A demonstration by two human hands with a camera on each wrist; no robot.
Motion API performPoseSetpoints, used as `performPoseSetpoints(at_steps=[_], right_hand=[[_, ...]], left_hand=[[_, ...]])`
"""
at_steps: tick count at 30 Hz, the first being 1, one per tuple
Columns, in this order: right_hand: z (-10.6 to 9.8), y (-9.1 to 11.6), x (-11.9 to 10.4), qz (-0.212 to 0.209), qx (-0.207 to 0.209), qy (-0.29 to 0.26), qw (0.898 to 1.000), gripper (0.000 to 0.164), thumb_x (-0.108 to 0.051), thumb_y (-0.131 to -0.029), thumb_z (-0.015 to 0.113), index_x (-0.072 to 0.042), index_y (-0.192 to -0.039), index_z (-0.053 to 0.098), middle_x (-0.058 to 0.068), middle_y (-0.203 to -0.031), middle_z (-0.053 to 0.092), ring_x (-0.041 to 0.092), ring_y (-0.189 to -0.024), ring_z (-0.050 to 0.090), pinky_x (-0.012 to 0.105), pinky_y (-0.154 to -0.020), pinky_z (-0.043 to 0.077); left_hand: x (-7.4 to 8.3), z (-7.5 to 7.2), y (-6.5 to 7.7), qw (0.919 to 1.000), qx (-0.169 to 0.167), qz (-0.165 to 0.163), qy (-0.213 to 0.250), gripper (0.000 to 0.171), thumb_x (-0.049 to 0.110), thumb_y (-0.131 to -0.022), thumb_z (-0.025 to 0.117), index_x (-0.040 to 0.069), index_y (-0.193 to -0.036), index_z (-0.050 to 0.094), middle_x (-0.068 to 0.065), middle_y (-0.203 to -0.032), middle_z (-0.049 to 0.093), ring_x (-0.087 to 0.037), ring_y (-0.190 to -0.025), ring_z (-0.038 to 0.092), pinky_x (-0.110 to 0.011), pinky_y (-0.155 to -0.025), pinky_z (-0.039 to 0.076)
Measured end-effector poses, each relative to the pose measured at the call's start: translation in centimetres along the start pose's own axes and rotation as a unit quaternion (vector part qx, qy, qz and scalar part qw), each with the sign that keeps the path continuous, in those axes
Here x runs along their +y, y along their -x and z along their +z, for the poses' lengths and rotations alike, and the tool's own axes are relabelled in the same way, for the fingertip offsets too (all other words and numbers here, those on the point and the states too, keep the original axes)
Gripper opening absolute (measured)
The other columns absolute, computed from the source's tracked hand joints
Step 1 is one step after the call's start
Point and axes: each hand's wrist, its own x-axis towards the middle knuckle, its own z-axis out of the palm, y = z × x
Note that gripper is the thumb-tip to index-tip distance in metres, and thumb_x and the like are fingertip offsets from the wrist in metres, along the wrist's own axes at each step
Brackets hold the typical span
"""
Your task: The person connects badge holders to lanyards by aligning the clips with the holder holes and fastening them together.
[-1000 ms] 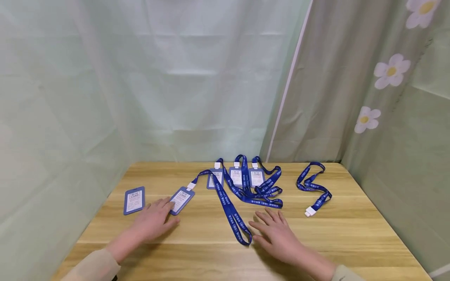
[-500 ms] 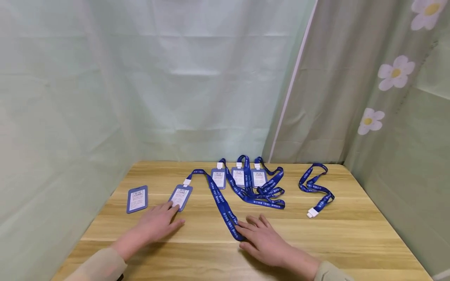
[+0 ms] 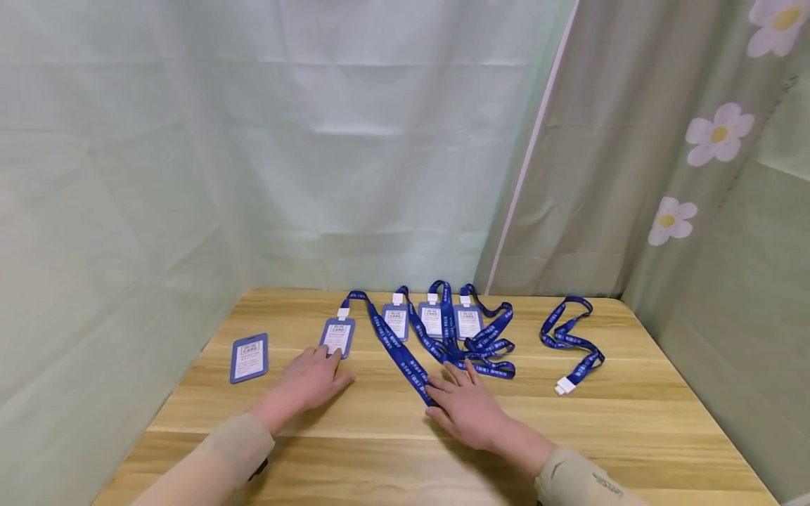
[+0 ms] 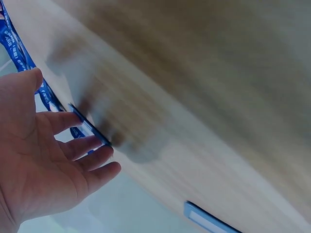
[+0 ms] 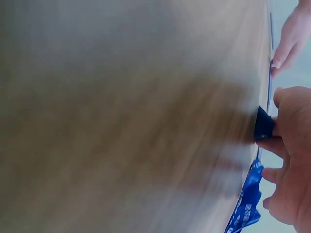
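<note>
In the head view, my left hand (image 3: 316, 377) touches the lower end of a blue ID card holder (image 3: 337, 336) with its fingertips, the fingers loosely extended. A blue printed lanyard (image 3: 387, 339) runs from that holder's white clip toward my right hand (image 3: 470, 410). The fingers of the right hand rest on the lanyard's near end, partly hiding it. In the left wrist view, the fingertips of the left hand (image 4: 63, 155) lie along the edge of the card holder (image 4: 92, 127). The right wrist view has the lanyard end (image 5: 263, 125) under the right hand's fingers.
Three card holders (image 3: 468, 323) with bunched lanyards (image 3: 484, 346) lie in a row at the back middle. A separate card holder (image 3: 249, 358) lies at left, and a loose lanyard (image 3: 572, 341) with a white clip at right. Curtains (image 3: 380, 140) surround the wooden table (image 3: 569, 450).
The card holder under my left hand has slid away toward the back row and straightened. My right hand has come onto the lanyard's near end and moved it left and away.
</note>
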Motion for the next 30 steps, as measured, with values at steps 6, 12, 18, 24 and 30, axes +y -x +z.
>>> performPoseSetpoints(at_steps=[6, 12, 18, 24, 30], right_hand=[[0.2, -0.1, 1.1, 0.037, -0.003, 0.015, 0.999, 0.053, -0.048, -0.107, 0.046, -0.015, -0.147, 0.057, 0.007, -0.154, 0.050, 0.043, -0.149, 0.029, 0.068, -0.119, 0.010], [0.3, 0.0, 2.0, 0.026, 0.021, 0.042, 0.999, 0.046, -0.041, -0.106, 0.053, -0.022, -0.147, 0.058, 0.005, -0.150, 0.055, 0.044, -0.147, 0.032, 0.069, -0.118, 0.014], [0.3, -0.5, 3.1, -0.001, 0.108, 0.053, 0.993, 0.027, -0.019, -0.096, 0.071, -0.019, -0.122, 0.077, 0.003, -0.129, 0.071, 0.041, -0.136, 0.049, 0.065, -0.116, 0.027], [-0.1, -0.9, 4.1, 0.022, 0.164, 0.045, 0.985, 0.024, 0.000, -0.091, 0.067, -0.014, -0.102, 0.082, 0.003, -0.106, 0.076, 0.038, -0.122, 0.060, 0.059, -0.109, 0.040], [-0.5, -0.4, 4.2, 0.034, 0.131, 0.012, 0.991, 0.021, -0.008, -0.092, 0.074, -0.015, -0.110, 0.081, 0.007, -0.115, 0.074, 0.041, -0.125, 0.057, 0.060, -0.108, 0.040]], left_hand=[[0.9, 0.0, -2.1, 0.9999, -0.010, -0.005, 0.005, 0.073, 0.054, -0.104, 0.051, -0.005, -0.146, 0.051, -0.035, -0.143, 0.048, -0.052, -0.131, 0.047, -0.062, -0.109, 0.038], [1.6, -0.2, -3.6, 0.9998, -0.019, -0.009, -0.001, 0.074, 0.055, -0.104, 0.049, -0.005, -0.147, 0.049, -0.035, -0.144, 0.047, -0.052, -0.131, 0.046, -0.062, -0.110, 0.038], [2.2, -0.1, -4.5, 0.9998, -0.016, -0.013, -0.002, 0.075, 0.056, -0.104, 0.048, -0.005, -0.148, 0.048, -0.035, -0.144, 0.047, -0.052, -0.131, 0.046, -0.062, -0.109, 0.039], [2.7, -0.1, -4.9, 0.9995, -0.023, -0.018, 0.016, 0.073, 0.054, -0.104, 0.049, -0.004, -0.148, 0.049, -0.036, -0.147, 0.044, -0.053, -0.133, 0.044, -0.063, -0.110, 0.037], [3.1, 0.1, -4.7, 0.9985, -0.037, -0.027, 0.032, 0.071, 0.053, -0.105, 0.048, 0.001, -0.153, 0.045, -0.033, -0.154, 0.037, -0.052, -0.138, 0.038, -0.064, -0.112, 0.034]])
